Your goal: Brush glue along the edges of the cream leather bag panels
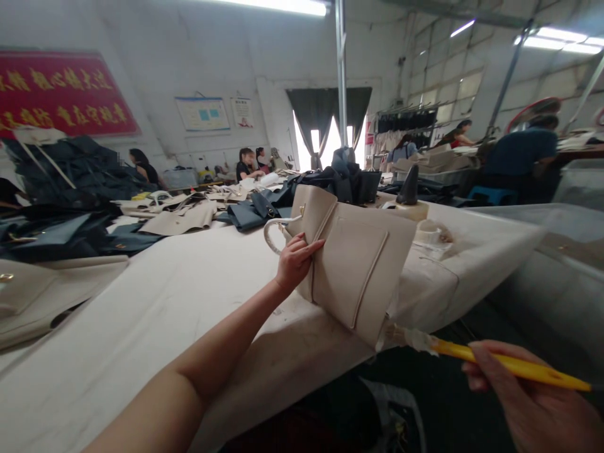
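A beige handbag stands tilted on the edge of the long cloth-covered table, its white handle at the left. My left hand presses against the bag's left side, fingers curled over its edge. My right hand at the lower right is closed around a yellow-handled tool. The tool's wrapped whitish tip touches the bag's lower corner.
Piles of dark and beige bag pieces cover the far table, with dark material stacked at the left. A tape roll and dark cone sit behind the bag. Several people work at the back. A grey bin stands right.
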`<state>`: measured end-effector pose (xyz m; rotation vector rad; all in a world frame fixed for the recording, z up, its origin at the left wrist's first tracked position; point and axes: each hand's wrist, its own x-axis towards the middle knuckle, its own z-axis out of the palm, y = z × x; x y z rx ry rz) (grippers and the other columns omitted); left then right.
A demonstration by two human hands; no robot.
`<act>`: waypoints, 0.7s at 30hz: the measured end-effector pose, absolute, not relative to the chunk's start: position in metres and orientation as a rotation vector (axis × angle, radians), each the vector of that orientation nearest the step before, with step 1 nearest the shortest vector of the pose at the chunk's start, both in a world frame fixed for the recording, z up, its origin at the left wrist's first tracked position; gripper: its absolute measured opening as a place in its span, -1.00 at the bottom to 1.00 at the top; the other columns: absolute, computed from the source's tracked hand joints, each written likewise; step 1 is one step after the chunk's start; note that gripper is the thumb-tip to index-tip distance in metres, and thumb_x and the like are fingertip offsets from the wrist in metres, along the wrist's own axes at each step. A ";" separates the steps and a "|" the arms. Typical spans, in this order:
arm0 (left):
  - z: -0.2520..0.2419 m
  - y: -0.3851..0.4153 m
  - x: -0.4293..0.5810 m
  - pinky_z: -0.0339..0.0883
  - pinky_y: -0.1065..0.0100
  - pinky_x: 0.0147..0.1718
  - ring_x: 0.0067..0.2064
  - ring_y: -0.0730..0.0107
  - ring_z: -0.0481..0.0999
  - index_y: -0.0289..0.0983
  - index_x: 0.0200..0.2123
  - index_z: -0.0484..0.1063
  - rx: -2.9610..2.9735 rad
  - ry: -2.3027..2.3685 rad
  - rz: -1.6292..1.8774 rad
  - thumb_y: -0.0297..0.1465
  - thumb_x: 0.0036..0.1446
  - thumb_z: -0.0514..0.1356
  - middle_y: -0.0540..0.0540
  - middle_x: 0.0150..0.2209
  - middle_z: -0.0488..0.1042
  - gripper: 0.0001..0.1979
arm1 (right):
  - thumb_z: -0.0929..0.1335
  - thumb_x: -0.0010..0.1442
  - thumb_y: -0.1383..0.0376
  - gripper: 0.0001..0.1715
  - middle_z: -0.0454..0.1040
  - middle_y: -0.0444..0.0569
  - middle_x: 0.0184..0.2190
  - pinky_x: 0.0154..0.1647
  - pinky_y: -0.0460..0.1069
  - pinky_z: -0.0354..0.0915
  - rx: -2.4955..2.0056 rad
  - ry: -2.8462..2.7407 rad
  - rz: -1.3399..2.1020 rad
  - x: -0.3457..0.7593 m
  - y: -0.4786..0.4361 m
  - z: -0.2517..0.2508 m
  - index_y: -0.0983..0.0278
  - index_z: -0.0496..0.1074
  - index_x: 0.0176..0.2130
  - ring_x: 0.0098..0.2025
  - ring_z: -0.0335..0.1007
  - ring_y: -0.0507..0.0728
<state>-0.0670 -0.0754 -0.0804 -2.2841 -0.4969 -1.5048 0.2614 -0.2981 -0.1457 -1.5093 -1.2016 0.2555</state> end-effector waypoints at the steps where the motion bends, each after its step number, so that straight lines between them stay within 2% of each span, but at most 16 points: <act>1: -0.081 -0.076 -0.066 0.42 0.12 0.08 -0.39 0.46 0.36 -0.23 0.01 0.56 -2.281 -0.499 -1.497 -0.53 0.28 0.00 0.07 -0.53 0.25 -0.61 | 0.35 0.13 -0.25 -0.40 0.50 -0.05 -0.55 -0.54 0.00 0.44 -1.502 -1.230 0.271 0.256 -0.295 -0.141 0.22 0.51 -0.35 -0.55 0.46 0.19; 6: -0.080 -0.084 -0.072 0.41 0.14 0.05 -0.41 0.47 0.37 -0.23 0.00 0.57 -2.320 -0.504 -1.471 -0.56 0.26 0.03 0.08 -0.54 0.29 -0.61 | 0.32 0.16 -0.26 -0.40 0.50 -0.11 -0.54 -0.57 -0.02 0.34 -1.509 -1.280 0.068 0.240 -0.280 -0.132 0.20 0.52 -0.34 -0.54 0.46 0.16; 10: -0.058 -0.101 -0.095 0.42 0.29 -0.20 -0.42 0.44 0.40 -0.24 0.13 0.49 -2.615 -0.471 -1.252 -0.57 0.16 0.09 0.02 -0.49 0.42 -0.52 | 0.31 0.24 -0.23 -0.41 0.55 -0.10 -0.42 -0.47 -0.03 0.38 -1.397 -1.423 -0.094 0.236 -0.276 -0.137 0.20 0.52 -0.34 -0.46 0.50 0.15; 12: -0.043 -0.113 -0.108 0.39 0.35 -0.30 -0.39 0.42 0.43 -0.25 0.23 0.39 -2.803 -0.477 -1.080 -0.48 0.13 0.20 -0.04 -0.39 0.51 -0.45 | 0.29 0.26 -0.24 -0.40 0.55 -0.10 -0.41 -0.45 -0.03 0.39 -1.366 -1.459 -0.151 0.237 -0.276 -0.139 0.20 0.52 -0.34 -0.45 0.51 0.16; 15: -0.029 -0.128 -0.123 0.38 0.37 -0.32 -0.37 0.39 0.45 -0.22 0.29 0.32 -2.955 -0.521 -0.923 -0.25 0.06 0.38 -0.09 -0.31 0.57 -0.28 | 0.28 0.29 -0.21 -0.43 0.53 -0.10 -0.47 -0.52 -0.02 0.36 -1.362 -1.523 -0.166 0.237 -0.277 -0.140 0.19 0.53 -0.31 -0.51 0.47 0.16; 18: -0.030 -0.136 -0.129 0.36 0.37 -0.32 -0.43 0.42 0.41 -0.21 0.27 0.34 -2.933 -0.478 -0.936 -0.13 0.04 0.39 -0.03 -0.42 0.53 -0.25 | 0.31 0.30 -0.16 -0.48 0.53 -0.09 -0.47 -0.55 -0.02 0.35 -1.339 -1.569 -0.194 0.234 -0.279 -0.137 0.19 0.55 -0.26 -0.53 0.46 0.17; 21: -0.040 -0.139 -0.129 0.33 0.37 -0.31 -0.47 0.44 0.39 -0.24 0.28 0.32 -2.848 -0.394 -1.019 -0.09 0.06 0.36 0.04 -0.51 0.45 -0.24 | 0.30 0.31 -0.18 -0.44 0.55 -0.03 -0.43 -0.52 -0.02 0.37 -1.254 -1.570 -0.249 0.225 -0.281 -0.133 0.23 0.54 -0.29 -0.51 0.48 0.16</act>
